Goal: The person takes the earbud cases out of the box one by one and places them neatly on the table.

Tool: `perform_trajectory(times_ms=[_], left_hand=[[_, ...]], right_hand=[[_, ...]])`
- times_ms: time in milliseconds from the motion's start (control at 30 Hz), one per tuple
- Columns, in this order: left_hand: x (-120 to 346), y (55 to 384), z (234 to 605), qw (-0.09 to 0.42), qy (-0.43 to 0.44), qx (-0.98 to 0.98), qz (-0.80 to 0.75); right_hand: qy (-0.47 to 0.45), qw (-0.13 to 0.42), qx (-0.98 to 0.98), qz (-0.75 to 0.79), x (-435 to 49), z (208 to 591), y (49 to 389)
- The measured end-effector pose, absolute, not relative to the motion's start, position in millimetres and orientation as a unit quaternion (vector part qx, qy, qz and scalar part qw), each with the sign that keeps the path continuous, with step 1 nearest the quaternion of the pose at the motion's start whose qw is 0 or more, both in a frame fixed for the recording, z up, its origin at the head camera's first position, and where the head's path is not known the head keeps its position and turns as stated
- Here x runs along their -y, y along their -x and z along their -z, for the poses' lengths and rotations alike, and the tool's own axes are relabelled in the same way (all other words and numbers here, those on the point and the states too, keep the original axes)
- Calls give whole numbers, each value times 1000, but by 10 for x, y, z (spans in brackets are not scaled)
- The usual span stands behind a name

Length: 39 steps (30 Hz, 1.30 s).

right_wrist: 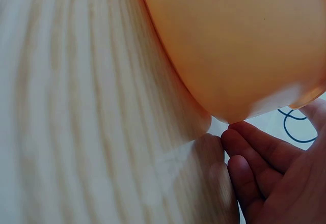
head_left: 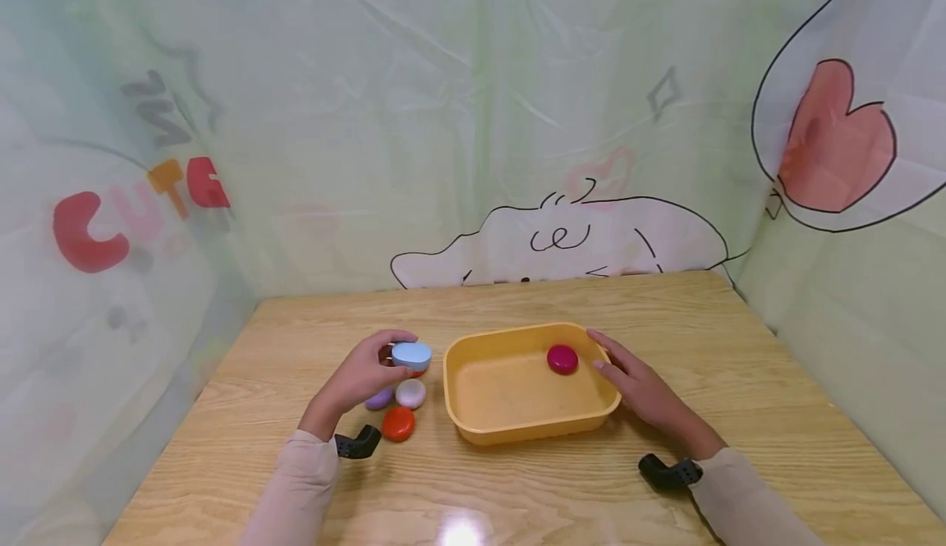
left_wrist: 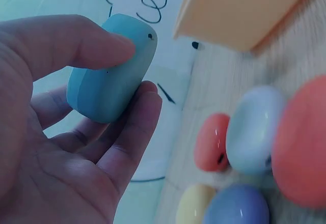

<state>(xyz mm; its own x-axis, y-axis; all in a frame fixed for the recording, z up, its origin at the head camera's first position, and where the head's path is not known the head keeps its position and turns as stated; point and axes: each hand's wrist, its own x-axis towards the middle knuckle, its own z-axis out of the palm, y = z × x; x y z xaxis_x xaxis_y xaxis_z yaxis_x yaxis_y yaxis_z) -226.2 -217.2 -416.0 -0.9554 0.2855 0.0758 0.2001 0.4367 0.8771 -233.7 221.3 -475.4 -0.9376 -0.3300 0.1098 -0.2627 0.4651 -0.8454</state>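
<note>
My left hand [head_left: 367, 372] pinches a light blue, rounded, flattened piece [head_left: 411, 355] between thumb and fingers, above the table left of the yellow tray [head_left: 510, 429]. In the left wrist view the blue piece [left_wrist: 114, 71] has a small dark dot near one end. Below that hand lie a red-orange rounded piece [head_left: 398, 424], a whitish one [head_left: 410, 393] and a purple one [head_left: 379, 399]. At the tray's right end my right hand [head_left: 650, 390] holds the rim, thumb over it and fingers along the outer wall. A crimson rounded piece [head_left: 562, 359] lies inside the tray.
A smaller red piece [left_wrist: 211, 142] and a pale yellow one [left_wrist: 195, 203] also lie in the group on the left. The wooden table [head_left: 547, 488] meets printed cloth walls [head_left: 355, 135] at its back and sides. Each wrist wears a black camera band [head_left: 668, 472].
</note>
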Motion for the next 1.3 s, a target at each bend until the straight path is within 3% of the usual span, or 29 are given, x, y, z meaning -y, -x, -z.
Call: perform_trajectory(times_ms=[600, 1300], left_hand=[[2706, 1815, 4461, 47, -74, -854, -512], [2926, 1661, 4661, 79, -71, -876, -470]], right_hand=[[167, 33, -863, 476, -2193, 4729, 2336], [169, 33, -860, 481, -2201, 4733, 2333]])
